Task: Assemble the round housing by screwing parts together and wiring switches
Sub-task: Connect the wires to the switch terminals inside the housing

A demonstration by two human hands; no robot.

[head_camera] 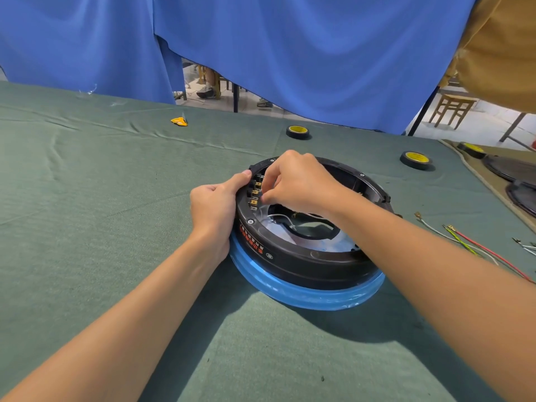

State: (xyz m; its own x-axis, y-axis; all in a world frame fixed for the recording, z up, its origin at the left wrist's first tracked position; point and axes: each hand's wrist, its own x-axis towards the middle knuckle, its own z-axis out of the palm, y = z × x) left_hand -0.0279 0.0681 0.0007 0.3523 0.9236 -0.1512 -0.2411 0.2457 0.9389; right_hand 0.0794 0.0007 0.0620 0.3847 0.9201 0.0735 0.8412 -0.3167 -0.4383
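L hand point(213, 204) clamps outer wall of round black plastic housing point(307, 256), thumb up on rim. R hand point(295, 181) reaches inside over rim, fingertips pinched at row of brass switch terminals point(254, 192); can't tell what's pinched. Housing sits centre on green felt tabletop point(87, 227), blue-film ring point(304, 294) underneath. White wires point(278, 217) loose inside. Spare coloured wires point(475, 245) lie to the right.

Both my forearms reach forward, bare. Left hand point(213, 204) curled, knuckles up, thumb stretched forward and pressing. Right hand point(298, 181) arched from above, wrist raised, fingertips point(265, 195) pinched together pointing down-left, close by left thumb.
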